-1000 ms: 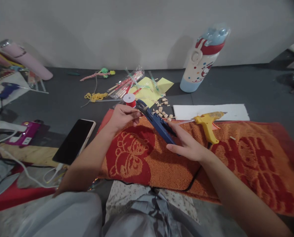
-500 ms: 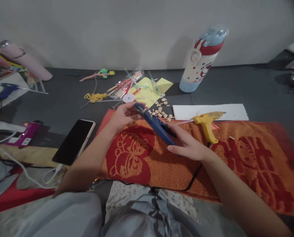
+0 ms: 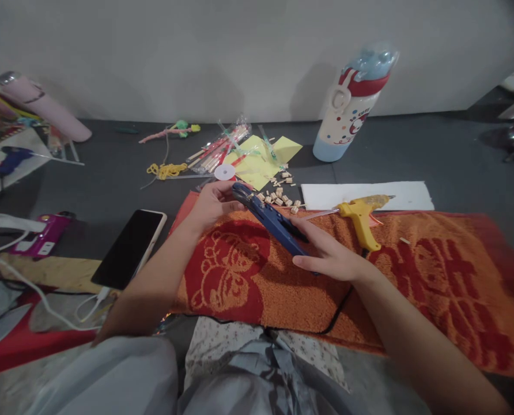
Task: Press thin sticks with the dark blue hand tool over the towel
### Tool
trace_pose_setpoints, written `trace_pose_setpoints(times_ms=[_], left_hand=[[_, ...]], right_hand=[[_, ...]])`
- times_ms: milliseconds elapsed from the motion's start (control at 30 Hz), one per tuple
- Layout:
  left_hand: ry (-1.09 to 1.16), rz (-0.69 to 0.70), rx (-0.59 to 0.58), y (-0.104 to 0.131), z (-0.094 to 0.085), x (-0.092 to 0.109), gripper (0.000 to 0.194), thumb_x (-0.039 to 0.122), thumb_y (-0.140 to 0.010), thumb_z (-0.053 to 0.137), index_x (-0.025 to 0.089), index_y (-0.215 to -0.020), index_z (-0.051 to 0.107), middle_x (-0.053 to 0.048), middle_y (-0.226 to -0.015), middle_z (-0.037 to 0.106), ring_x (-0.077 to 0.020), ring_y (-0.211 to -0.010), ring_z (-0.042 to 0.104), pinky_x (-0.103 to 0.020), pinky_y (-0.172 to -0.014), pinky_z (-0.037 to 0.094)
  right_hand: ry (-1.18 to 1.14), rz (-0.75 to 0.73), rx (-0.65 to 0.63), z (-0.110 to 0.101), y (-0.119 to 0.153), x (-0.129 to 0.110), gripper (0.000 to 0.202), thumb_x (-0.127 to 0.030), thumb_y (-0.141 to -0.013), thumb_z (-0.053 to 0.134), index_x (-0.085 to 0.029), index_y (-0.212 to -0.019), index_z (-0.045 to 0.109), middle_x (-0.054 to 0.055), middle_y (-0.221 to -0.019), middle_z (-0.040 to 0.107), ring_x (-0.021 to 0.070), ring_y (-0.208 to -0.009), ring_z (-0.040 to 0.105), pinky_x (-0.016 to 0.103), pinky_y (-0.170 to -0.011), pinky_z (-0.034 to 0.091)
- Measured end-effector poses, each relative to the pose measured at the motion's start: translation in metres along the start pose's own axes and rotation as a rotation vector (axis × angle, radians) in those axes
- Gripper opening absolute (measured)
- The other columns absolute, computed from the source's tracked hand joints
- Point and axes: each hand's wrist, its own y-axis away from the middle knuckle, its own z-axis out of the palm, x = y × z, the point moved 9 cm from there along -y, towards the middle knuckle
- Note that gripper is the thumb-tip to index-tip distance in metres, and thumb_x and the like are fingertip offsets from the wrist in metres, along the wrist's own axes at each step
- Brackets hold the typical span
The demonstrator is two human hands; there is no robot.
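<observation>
A blue hand tool with a dark metal head (image 3: 274,223) is held above the orange and red towel (image 3: 300,294). My right hand (image 3: 330,253) is wrapped round its handle end, the thumb and fingers on either side. At its head end is my left hand (image 3: 218,202), fingers bent together by the jaws; what they pinch, if anything, is too small to make out. Small cut wooden pieces (image 3: 278,197) lie just beyond the tool. To the right, a yellow glue gun (image 3: 361,219) rests across the towel and a white strip (image 3: 408,196).
Yellow paper (image 3: 257,167), packaged sticks (image 3: 218,151) and yellow yarn (image 3: 167,170) lie behind my hands. A bottle (image 3: 347,109) stands at the back. On the left are a phone (image 3: 129,248), a purple power strip (image 3: 45,235), a blue glue gun (image 3: 12,160) and a pink flask (image 3: 45,106).
The head of the blue tool and my left fingers have shifted very slightly left and down. My right hand has stayed nearly still.
</observation>
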Motion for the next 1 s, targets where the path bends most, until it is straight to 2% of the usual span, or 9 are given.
trace_pose_setpoints(times_ms=[100,167,233,333,433,500,600,767,1000], left_hand=[[-0.020,0.013,-0.009,-0.003,0.002,-0.001,0.043,0.035,-0.051,0.087,0.014,-0.087,0.074,-0.006,-0.081,0.073,-0.0172,-0.071,0.068,-0.027,-0.065,0.056],[-0.059,0.013,0.000,-0.004,0.004,-0.001,0.037,0.037,-0.055,0.084,0.013,-0.081,0.072,-0.005,-0.071,0.071,-0.0155,-0.062,0.066,-0.025,-0.057,0.053],[-0.138,0.019,0.064,-0.003,0.002,-0.001,0.030,0.037,-0.060,0.081,0.013,-0.074,0.071,-0.003,-0.062,0.067,-0.0135,-0.054,0.062,-0.024,-0.052,0.050],[-0.328,0.093,0.208,0.003,-0.002,0.009,0.018,0.031,-0.065,0.076,0.014,-0.068,0.071,-0.001,-0.058,0.067,-0.0120,-0.052,0.061,-0.023,-0.053,0.049],[-0.492,0.202,0.262,0.011,0.001,0.023,0.012,0.027,-0.070,0.069,0.017,-0.067,0.073,-0.001,-0.059,0.068,-0.0109,-0.052,0.060,-0.021,-0.052,0.047],[-0.526,0.227,0.263,0.014,0.002,0.029,0.012,0.026,-0.071,0.068,0.017,-0.067,0.074,0.000,-0.058,0.068,-0.0104,-0.050,0.058,-0.020,-0.050,0.045],[-0.489,0.177,0.240,0.014,0.002,0.028,0.014,0.026,-0.071,0.068,0.015,-0.065,0.073,-0.001,-0.054,0.066,-0.0105,-0.046,0.057,-0.020,-0.045,0.043],[-0.349,0.122,0.151,0.012,0.009,0.023,0.024,0.036,-0.068,0.073,0.015,-0.058,0.068,-0.001,-0.050,0.064,-0.0105,-0.041,0.055,-0.021,-0.042,0.045],[-0.407,0.145,0.189,0.012,0.003,0.022,0.017,0.031,-0.069,0.073,0.015,-0.064,0.069,-0.001,-0.054,0.066,-0.0112,-0.046,0.060,-0.021,-0.047,0.049]], right_hand=[[-0.003,0.008,0.008,0.000,-0.001,0.000,0.072,-0.059,-0.085,0.056,-0.024,-0.145,0.037,0.012,-0.140,0.055,0.0342,-0.125,0.055,0.052,-0.105,0.045],[0.009,0.021,0.041,-0.002,-0.001,0.001,0.073,-0.058,-0.085,0.056,-0.023,-0.145,0.036,0.013,-0.139,0.055,0.0352,-0.126,0.054,0.053,-0.105,0.044],[0.034,0.029,0.088,-0.005,-0.002,0.001,0.073,-0.057,-0.085,0.058,-0.021,-0.145,0.036,0.015,-0.140,0.054,0.0360,-0.127,0.052,0.053,-0.106,0.042],[0.063,0.014,0.133,-0.007,-0.003,0.000,0.073,-0.054,-0.086,0.059,-0.019,-0.145,0.035,0.017,-0.144,0.049,0.0359,-0.131,0.049,0.054,-0.110,0.038],[0.048,0.008,0.128,-0.006,-0.003,-0.001,0.073,-0.054,-0.086,0.058,-0.020,-0.146,0.034,0.016,-0.147,0.047,0.0353,-0.133,0.046,0.053,-0.111,0.036],[0.032,0.019,0.114,-0.005,-0.003,0.000,0.073,-0.055,-0.086,0.058,-0.020,-0.146,0.034,0.016,-0.147,0.046,0.0353,-0.134,0.046,0.053,-0.111,0.037],[0.019,0.025,0.099,-0.005,-0.002,0.001,0.073,-0.056,-0.086,0.058,-0.020,-0.145,0.036,0.016,-0.145,0.049,0.0360,-0.132,0.048,0.054,-0.109,0.039],[0.015,0.025,0.086,-0.004,-0.001,0.002,0.076,-0.059,-0.084,0.059,-0.019,-0.145,0.035,0.018,-0.144,0.050,0.0370,-0.132,0.048,0.055,-0.109,0.039],[-0.013,0.041,0.091,-0.003,-0.001,0.006,0.076,-0.059,-0.084,0.059,-0.020,-0.145,0.036,0.018,-0.146,0.048,0.0360,-0.133,0.048,0.055,-0.110,0.038]])
